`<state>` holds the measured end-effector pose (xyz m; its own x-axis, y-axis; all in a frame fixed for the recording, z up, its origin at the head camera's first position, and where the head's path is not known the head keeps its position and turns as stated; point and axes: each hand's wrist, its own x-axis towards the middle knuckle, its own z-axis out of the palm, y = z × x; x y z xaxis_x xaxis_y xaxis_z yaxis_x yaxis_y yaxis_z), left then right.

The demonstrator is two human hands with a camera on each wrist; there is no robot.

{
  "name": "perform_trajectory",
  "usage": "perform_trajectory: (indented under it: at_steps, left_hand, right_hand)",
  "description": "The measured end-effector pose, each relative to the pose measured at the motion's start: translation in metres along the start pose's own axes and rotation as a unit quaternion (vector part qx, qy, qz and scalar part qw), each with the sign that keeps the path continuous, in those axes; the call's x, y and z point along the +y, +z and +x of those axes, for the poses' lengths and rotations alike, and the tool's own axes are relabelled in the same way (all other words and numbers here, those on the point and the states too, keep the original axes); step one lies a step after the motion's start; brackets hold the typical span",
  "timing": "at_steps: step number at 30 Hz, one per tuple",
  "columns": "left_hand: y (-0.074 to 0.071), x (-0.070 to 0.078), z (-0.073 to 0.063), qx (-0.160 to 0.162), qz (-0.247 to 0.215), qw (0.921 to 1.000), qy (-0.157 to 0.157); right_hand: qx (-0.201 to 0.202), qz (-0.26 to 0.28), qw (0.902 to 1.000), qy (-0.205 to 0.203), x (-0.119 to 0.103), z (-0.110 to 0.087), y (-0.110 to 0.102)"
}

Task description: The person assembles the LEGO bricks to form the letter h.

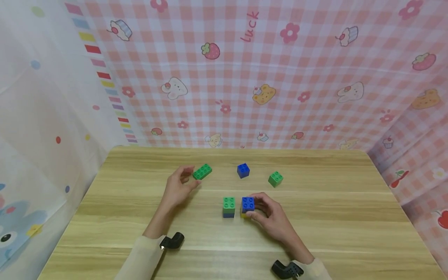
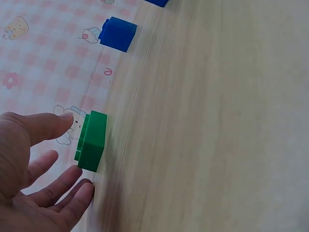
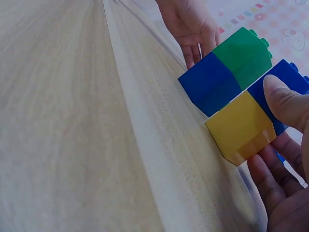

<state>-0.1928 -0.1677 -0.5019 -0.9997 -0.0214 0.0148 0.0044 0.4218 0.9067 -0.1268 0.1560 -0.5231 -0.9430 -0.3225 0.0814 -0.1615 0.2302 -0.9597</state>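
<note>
Left fingers [image 2: 59, 184] wide near 1 long brick [image 1: 202, 172] | right fingers [image 3: 265, 181] hold 1 stack [image 1: 248, 204] | 1 second stack [image 1: 229, 207] | 2 cubes [image 1: 243, 170]

A pale wood-grain table [image 1: 336, 221] spans the foreground. Behind it hangs pink-and-white checked fabric [image 1: 224, 76] printed with strawberries [image 1: 211, 51], cupcakes [image 1: 121, 30], pink flowers [image 1: 290, 32] and "luck" [image 1: 250, 26]. At left, white cloth [image 1: 31, 105] shows coloured dots [image 1: 58, 139] and a blue cartoon animal [image 1: 21, 221].

Pink checked cloth [image 1: 238, 72] and white dotted cloth [image 1: 45, 93] screen this wooden table [image 1: 350, 221]. Whether home or studio, I cannot tell.
</note>
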Motion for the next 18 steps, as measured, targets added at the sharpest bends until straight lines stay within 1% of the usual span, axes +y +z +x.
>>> perform_trajectory:
  at_steps: [7,12,18]
  left_hand:
    - [0.002,-0.004,0.008,-0.006,0.003,0.9999,-0.01]
    - [0.006,-0.007,0.015,-0.011,0.018,0.9997,-0.013]
    - [0.008,-0.008,0.019,-0.003,0.022,0.9995,-0.021]
  right_hand:
    - [-0.001,0.002,1.0,-0.004,0.0,0.001,0.001]
    - [-0.001,0.001,1.0,-0.006,0.0,0.001,0.0]
    - [-0.001,-0.002,1.0,-0.003,-0.001,0.0,0.001]
